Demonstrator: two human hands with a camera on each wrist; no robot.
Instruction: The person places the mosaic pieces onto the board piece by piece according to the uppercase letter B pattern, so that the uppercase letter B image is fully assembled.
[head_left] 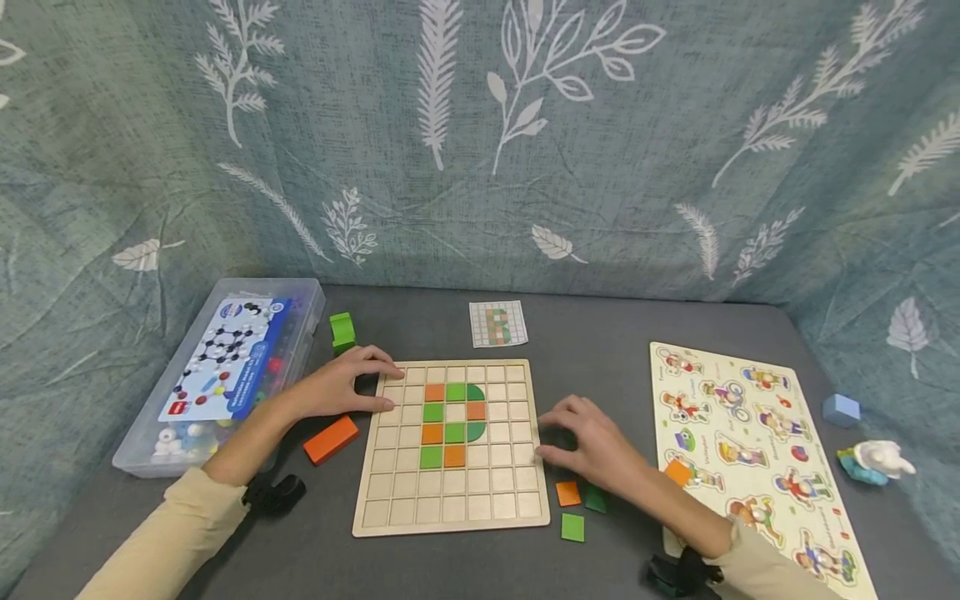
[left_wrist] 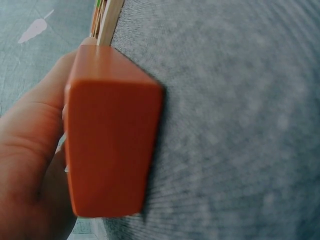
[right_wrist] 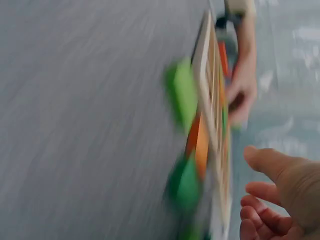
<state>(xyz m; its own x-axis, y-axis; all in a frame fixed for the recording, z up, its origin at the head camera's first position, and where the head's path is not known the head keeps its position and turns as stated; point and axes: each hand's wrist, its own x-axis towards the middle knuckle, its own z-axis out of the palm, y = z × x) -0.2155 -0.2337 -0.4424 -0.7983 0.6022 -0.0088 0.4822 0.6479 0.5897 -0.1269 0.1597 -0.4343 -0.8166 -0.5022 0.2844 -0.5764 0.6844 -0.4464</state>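
A wooden grid board [head_left: 397, 506] lies on the table, with orange and green square tiles [head_left: 432, 412] and dark green rounded tiles [head_left: 476, 431] set in its upper middle. My left hand [head_left: 341, 385] rests at the board's upper left edge, thumb and fingers spread apart. Close to that wrist lies an orange block [head_left: 331, 440], large in the left wrist view. My right hand [head_left: 592, 437] is by the board's right edge, its fingers loosely bent and pinching nothing; whether they touch the edge I cannot tell. Loose orange [head_left: 568, 493] and light green [head_left: 572, 527] tiles lie below it.
A small pattern card [head_left: 498, 323] lies behind the board. To the left are a clear plastic box [head_left: 138, 454] and a green block [head_left: 342, 330]. At right are a picture puzzle board [head_left: 738, 429], a blue cube [head_left: 842, 410] and a small figurine [head_left: 876, 462].
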